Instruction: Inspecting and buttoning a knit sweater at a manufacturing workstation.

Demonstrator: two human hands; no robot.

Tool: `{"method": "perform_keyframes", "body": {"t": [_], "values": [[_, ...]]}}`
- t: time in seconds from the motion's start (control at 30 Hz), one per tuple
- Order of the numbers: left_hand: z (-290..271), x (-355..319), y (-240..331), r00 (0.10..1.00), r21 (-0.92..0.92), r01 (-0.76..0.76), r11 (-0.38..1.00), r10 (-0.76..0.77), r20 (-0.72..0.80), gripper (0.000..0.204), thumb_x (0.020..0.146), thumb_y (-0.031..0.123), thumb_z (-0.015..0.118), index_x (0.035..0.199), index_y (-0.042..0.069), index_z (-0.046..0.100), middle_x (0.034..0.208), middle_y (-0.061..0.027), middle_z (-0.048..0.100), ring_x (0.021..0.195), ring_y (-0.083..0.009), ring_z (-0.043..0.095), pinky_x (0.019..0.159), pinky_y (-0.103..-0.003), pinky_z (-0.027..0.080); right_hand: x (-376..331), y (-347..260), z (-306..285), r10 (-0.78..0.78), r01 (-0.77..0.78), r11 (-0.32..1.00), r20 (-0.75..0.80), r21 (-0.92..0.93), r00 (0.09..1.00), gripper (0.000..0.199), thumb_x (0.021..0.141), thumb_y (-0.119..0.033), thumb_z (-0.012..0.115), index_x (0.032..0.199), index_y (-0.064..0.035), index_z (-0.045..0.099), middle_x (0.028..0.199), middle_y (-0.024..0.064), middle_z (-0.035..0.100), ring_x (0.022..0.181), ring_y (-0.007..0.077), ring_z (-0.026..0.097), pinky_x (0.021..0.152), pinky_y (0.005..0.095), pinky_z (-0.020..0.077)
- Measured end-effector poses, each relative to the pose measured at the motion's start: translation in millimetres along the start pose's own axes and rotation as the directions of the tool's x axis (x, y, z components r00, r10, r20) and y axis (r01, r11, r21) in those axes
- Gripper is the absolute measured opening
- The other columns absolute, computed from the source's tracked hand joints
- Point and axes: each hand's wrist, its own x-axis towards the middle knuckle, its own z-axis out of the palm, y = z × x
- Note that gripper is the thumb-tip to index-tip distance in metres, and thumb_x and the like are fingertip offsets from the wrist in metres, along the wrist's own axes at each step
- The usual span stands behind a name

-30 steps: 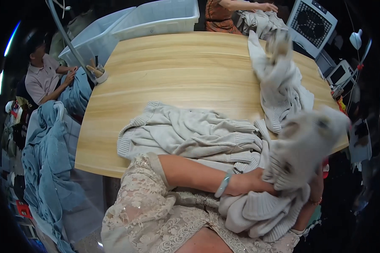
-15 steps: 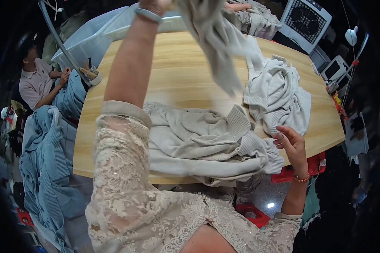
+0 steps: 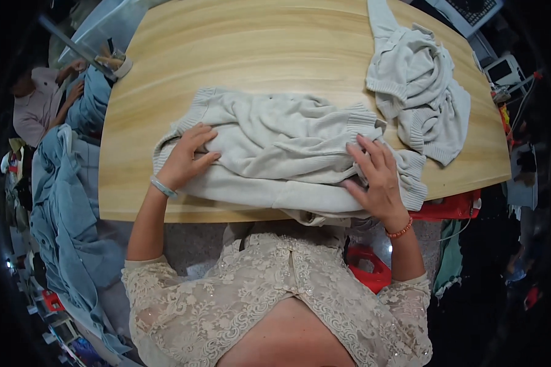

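A light grey knitted sweater lies bunched along the near edge of the table, with ribbed bands at both ends. My left hand rests on its left end, fingers spread on the knit and thumb apart. On the right, my right hand lies over a ribbed band, fingers loosely stretched and thumb held away. Folds hide how the sweater is layered. Another light grey sweater sits in a crumpled heap at the table's right side, away from both hands.
The wooden table has a curved edge. Blue knit garments hang at the left, near a seated person. A tool cup stands at the left rim. Red plastic stools are below the near edge.
My left hand has come back from the far side, where a grey garment was in it, and now touches the near sweater. My right hand has moved left onto the ribbed band.
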Motion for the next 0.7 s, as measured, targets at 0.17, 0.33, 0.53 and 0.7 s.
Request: {"method": "perform_keyframes", "body": {"t": [0.17,0.33,0.53,0.7], "values": [[-1,-26,19,0.997,-0.150,0.072,0.986,-0.069,0.023,0.047,0.082,0.019,0.075,0.124,0.004,0.060,0.126,-0.0175,0.059,0.118,-0.0319,0.055,0.102,-0.037,0.042,8,32,16,0.014,-0.007,0.999,-0.136,0.048,0.991,0.054,0.059,-0.002,0.076,0.110,-0.0121,0.062,0.111,0.0091,0.057,0.108,0.0323,0.052,0.095,0.0427,0.0407],[-13,-1,21,0.918,-0.322,0.380,0.867,-0.397,0.016,0.030,0.086,0.016,0.072,0.111,0.000,0.066,0.107,-0.0109,0.067,0.094,-0.0206,0.063,0.077,-0.031,0.050,8,40,-17,0.063,-0.074,0.931,0.042,0.358,0.997,0.030,0.070,-0.009,0.079,0.098,-0.0068,0.067,0.102,0.0076,0.063,0.101,0.0254,0.058,0.090,0.0363,0.0443],[7,72,-39,0.958,0.206,0.271,0.940,-0.243,-0.151,0.045,0.074,0.017,0.074,0.117,0.006,0.063,0.115,-0.0180,0.060,0.110,-0.0382,0.053,0.096,-0.042,0.045,55,83,-16,0.248,-0.227,0.949,-0.071,0.221,0.966,0.022,0.088,-0.012,0.068,0.105,0.0018,0.067,0.099,0.0095,0.069,0.085,0.0201,0.064,0.078,0.0292,0.0498],[4,101,-44,0.908,0.298,0.380,0.876,-0.414,0.058,0.036,0.070,0.015,0.075,0.103,0.005,0.066,0.111,-0.0192,0.058,0.108,-0.0380,0.053,0.094,-0.043,0.047,90,122,38,0.328,-0.397,0.872,0.260,0.285,0.908,0.063,0.077,-0.033,0.078,0.130,-0.0039,0.058,0.115,0.0175,0.065,0.103,0.0274,0.062,0.088,0.0363,0.0510]]}}
